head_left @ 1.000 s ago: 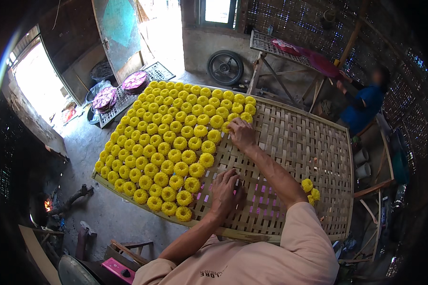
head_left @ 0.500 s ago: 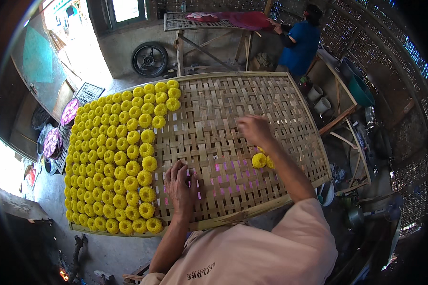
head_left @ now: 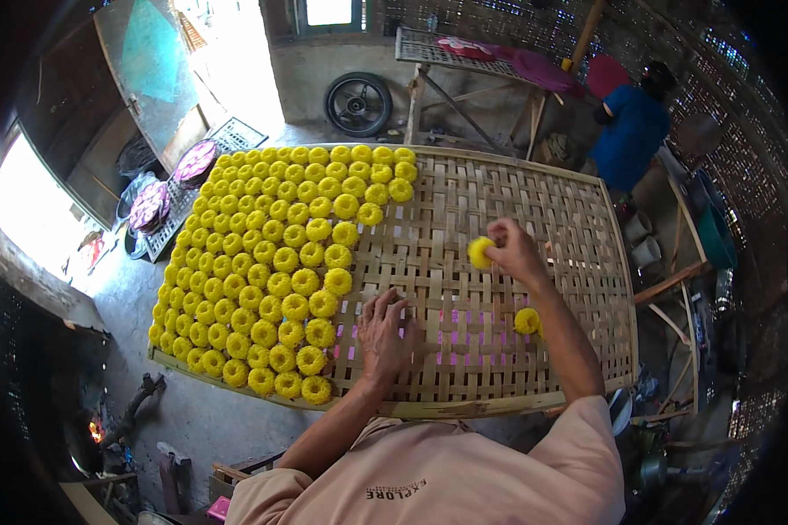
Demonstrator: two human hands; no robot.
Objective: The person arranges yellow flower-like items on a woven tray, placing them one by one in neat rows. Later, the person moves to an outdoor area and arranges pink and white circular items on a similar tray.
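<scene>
My right hand (head_left: 512,254) is raised over the woven bamboo tray (head_left: 446,192), its fingers pinching a yellow noodle-like cracker ring (head_left: 480,253). My left hand (head_left: 383,337) rests on the weave with its fingers stretched out, holding nothing. Just left of it, closely set rows of similar yellow cracker rings (head_left: 306,281) cover the tray's left part. Another yellow cracker (head_left: 527,321) lies on the weave by my right forearm, which partly hides a further one behind it.
Another person (head_left: 632,131) in blue stands at the back right near a wooden table (head_left: 425,51). A wheel (head_left: 358,104) leans on the back wall. Pink patterned stacks (head_left: 150,206) sit left of the tray. A small fire (head_left: 94,430) burns at lower left.
The whole view has shifted, so the tray appears farther right. My right hand, blurred before, now clearly shows a yellow cracker ring in its fingers. My left hand still rests on the tray.
</scene>
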